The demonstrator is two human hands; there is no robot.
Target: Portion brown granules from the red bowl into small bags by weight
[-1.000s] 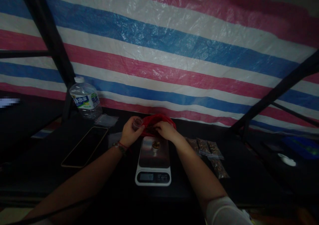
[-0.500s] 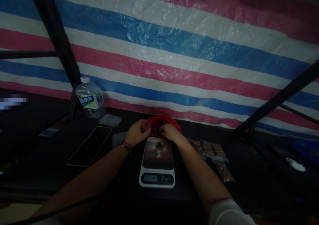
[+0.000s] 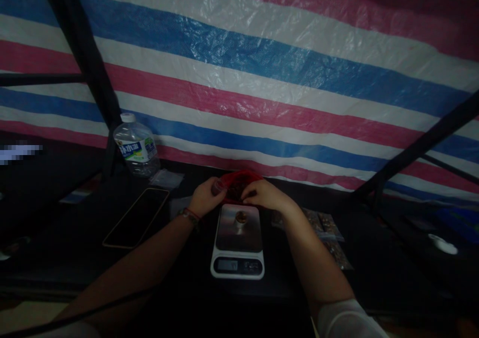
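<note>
- Striped tarp [image 3: 262, 103] behind bench [image 3: 80, 233]
- left hand [image 3: 203, 198] wrapped round clear cup [image 3: 218, 186]
- right hand [image 3: 264, 194] at red bag [image 3: 239, 175], can't tell if gripping
- scale [image 3: 239, 239] close, probably easy reach

From where I stood, the red plastic bag [image 3: 244, 175] lay open just behind the scale [image 3: 234, 241], dark contents visible inside. A small clear cup [image 3: 217, 186], partly covered, was at the bag's left edge. The white scale lay flat, its metal plate bearing an upright round container [image 3: 241, 218] of brownish pieces.
</note>
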